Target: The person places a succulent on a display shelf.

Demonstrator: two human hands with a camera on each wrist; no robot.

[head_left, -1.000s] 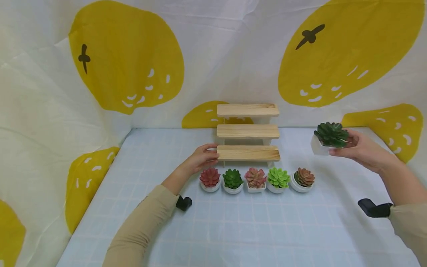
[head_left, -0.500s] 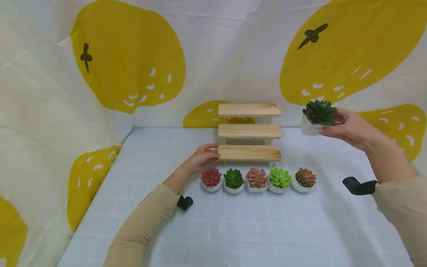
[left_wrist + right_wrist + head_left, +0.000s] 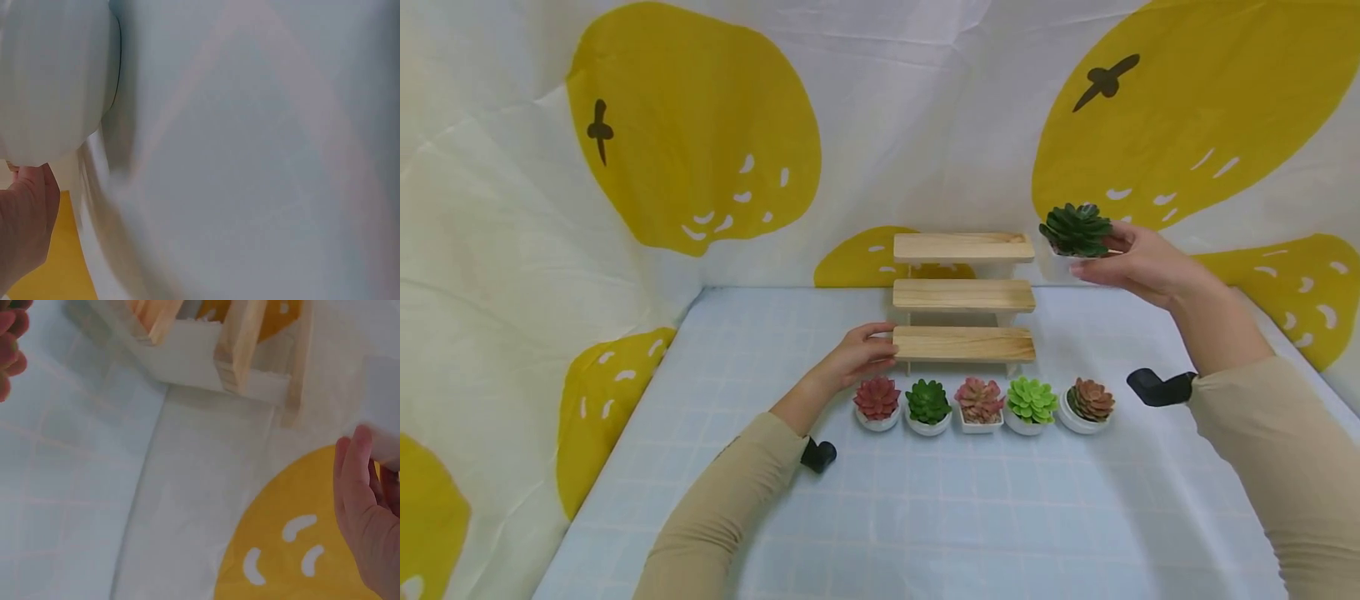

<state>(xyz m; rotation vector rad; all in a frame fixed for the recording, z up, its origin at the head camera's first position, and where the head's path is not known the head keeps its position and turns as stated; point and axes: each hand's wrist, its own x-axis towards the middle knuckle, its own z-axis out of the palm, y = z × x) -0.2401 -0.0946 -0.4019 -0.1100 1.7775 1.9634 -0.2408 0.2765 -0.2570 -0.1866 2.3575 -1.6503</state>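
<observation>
My right hand (image 3: pixel 1150 260) holds a dark green potted succulent (image 3: pixel 1077 229) by its white pot (image 3: pixel 384 406), raised just right of the top shelf. Fingers and thumb pinch the pot's sides. My left hand (image 3: pixel 857 354) grips the left end of the lowest shelf on a three-tier wooden stand (image 3: pixel 964 342). In front of the stand, several potted succulents line up on the table: a red one (image 3: pixel 877 400), a green one (image 3: pixel 928 403), a pink one (image 3: pixel 980 402), a bright green one (image 3: pixel 1032 402) and a brownish one (image 3: pixel 1089 402).
A light blue checked cloth (image 3: pixel 925 517) covers the table. Behind the stand hangs a white curtain (image 3: pixel 917 125) with large yellow fruit prints, which also runs along the left side. All three shelves are bare. Black wrist mounts (image 3: pixel 1159 388) project beside both wrists.
My right hand has carried the dark green succulent up and to the left, from above the table's right side to beside the top shelf. My left hand stays at the stand.
</observation>
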